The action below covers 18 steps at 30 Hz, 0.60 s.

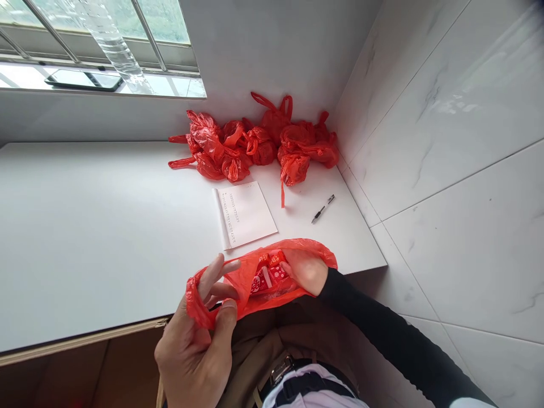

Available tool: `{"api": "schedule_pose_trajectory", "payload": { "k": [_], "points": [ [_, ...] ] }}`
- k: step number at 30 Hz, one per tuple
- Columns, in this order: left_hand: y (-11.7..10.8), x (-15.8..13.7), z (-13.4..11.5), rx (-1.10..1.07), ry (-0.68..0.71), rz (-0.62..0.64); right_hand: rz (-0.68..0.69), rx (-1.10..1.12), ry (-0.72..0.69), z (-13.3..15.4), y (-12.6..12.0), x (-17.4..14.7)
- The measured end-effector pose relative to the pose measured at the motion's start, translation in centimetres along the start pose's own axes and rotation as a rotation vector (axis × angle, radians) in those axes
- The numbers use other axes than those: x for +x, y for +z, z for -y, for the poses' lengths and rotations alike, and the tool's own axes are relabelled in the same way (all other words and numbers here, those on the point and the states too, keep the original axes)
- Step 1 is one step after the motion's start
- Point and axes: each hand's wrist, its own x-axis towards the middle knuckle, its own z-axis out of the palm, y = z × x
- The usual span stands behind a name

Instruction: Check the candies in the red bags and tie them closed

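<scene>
A red plastic bag (246, 269) is held with its mouth open, just past the table's front edge. One handle of the bag loops over the fingers of my left hand (199, 345), and the thumb presses against the film. My right hand (310, 275) reaches into the bag from the right. It is closed at the edge of a small red packet (278, 273) with white dots; most of its fingers are hidden. Other red printed wrappers (259, 281) lie beside it in the bag, partly covered by the film.
Several red plastic bags (208, 136) sit bunched along the wall. A notepad (250, 215) with writing and a pen (323, 208) lie on the white table (106, 226). A clear bottle (114, 48) and a dark-edged tablet or phone (83, 80) are on the windowsill. A tiled wall (446, 170) bounds the right side.
</scene>
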Motion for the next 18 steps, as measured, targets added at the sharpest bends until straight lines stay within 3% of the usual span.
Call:
{"api": "schedule_pose_trajectory", "payload": {
  "k": [5, 11, 14, 18],
  "points": [
    [-0.1, -0.1, 0.1, 0.016, -0.013, 0.002, -0.021, -0.073, 0.067, 0.3, 0.0, 0.3],
    [-0.2, -0.1, 0.2, 0.020, -0.011, -0.033, 0.013, -0.056, 0.172, 2.2, -3.1, 0.8],
    [-0.1, 0.1, 0.3, 0.007, -0.013, -0.024, 0.077, 0.048, 0.123, 2.4, -3.8, 0.8],
    [0.0, 0.2, 0.2, 0.010, 0.002, -0.020, 0.046, 0.010, 0.024, 1.6, -2.9, 0.0]
  ]
}}
